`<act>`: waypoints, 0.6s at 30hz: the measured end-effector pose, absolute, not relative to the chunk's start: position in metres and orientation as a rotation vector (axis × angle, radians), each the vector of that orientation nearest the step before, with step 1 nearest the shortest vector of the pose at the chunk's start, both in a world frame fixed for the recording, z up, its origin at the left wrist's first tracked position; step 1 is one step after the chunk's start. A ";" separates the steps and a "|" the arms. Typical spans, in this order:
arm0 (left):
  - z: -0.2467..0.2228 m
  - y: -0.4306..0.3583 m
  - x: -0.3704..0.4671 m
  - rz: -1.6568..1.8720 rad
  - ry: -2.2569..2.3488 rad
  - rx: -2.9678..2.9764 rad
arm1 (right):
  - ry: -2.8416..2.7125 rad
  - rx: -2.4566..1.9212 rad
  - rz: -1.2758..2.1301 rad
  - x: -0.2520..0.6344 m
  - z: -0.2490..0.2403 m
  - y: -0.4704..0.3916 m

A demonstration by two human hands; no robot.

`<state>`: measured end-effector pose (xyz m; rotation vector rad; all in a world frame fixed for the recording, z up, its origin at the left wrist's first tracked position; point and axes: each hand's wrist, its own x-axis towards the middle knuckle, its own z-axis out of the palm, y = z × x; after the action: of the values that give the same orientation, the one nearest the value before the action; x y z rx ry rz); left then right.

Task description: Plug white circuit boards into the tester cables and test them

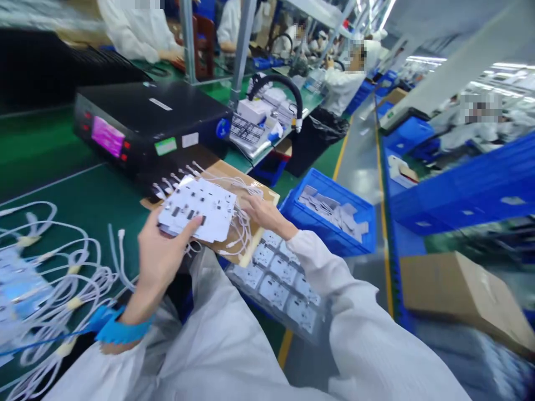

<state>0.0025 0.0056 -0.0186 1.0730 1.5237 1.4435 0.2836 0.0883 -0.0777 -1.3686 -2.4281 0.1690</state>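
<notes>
My left hand [161,248] grips a white circuit board [209,203] by its near left edge, with the thumb pressed on top. Dark components and small holes dot the board's face. Thin white cables [242,223] run along its right side, and several plug ends [165,186] stick out past its far left edge. My right hand [265,213] is at the right of the board, its fingers closed on the white cables; the fingertips are partly hidden. Beneath both hands lies a brown board [221,245] with a pale rim. A blue strap circles my left wrist.
A black test instrument [150,120] with a lit pink screen stands behind the board. Coiled white cables [75,284] cover the left bench. A tray of white boards [276,278] sits low at the right, near a blue crate [338,211] of pale pieces. Other people work farther back.
</notes>
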 end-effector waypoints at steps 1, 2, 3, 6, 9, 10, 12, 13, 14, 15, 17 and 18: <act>-0.012 0.001 0.000 1.398 1.509 1.052 | -2.417 -1.400 0.169 0.286 -0.072 0.089; -0.006 -0.006 -0.004 1.333 1.504 1.035 | -2.395 -1.436 0.177 0.288 -0.066 0.088; 0.001 -0.012 -0.007 1.247 1.502 1.031 | -2.366 -1.475 0.203 0.290 -0.059 0.083; 0.015 -0.036 -0.014 1.031 1.488 1.054 | -2.184 -1.625 0.376 0.292 -0.035 0.045; 0.022 -0.060 -0.013 0.853 1.436 1.023 | -1.896 -1.726 0.630 0.290 -0.020 -0.014; 0.023 -0.067 -0.011 0.795 1.415 1.002 | -1.790 -1.708 0.733 0.288 -0.020 -0.035; 0.021 -0.077 -0.008 0.687 1.355 0.972 | -1.559 -1.556 1.061 0.282 -0.031 -0.071; 0.019 -0.081 -0.006 0.638 1.318 0.970 | -1.421 -1.435 1.283 0.277 -0.041 -0.085; 0.016 -0.083 -0.005 0.588 1.281 0.978 | -1.270 -1.307 1.490 0.271 -0.053 -0.098; 0.012 -0.085 -0.004 0.537 1.249 0.998 | -1.120 -1.196 1.652 0.264 -0.066 -0.109; 0.004 -0.087 -0.004 0.424 1.203 1.068 | -0.856 -1.047 1.843 0.249 -0.091 -0.127; -0.001 -0.088 -0.004 0.365 1.181 1.115 | -0.750 -1.006 1.887 0.241 -0.101 -0.134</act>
<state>-0.0042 -0.0881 -0.0008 1.1151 1.1811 0.3653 0.2410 -0.1344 -0.1006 -1.0063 -0.7501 1.8874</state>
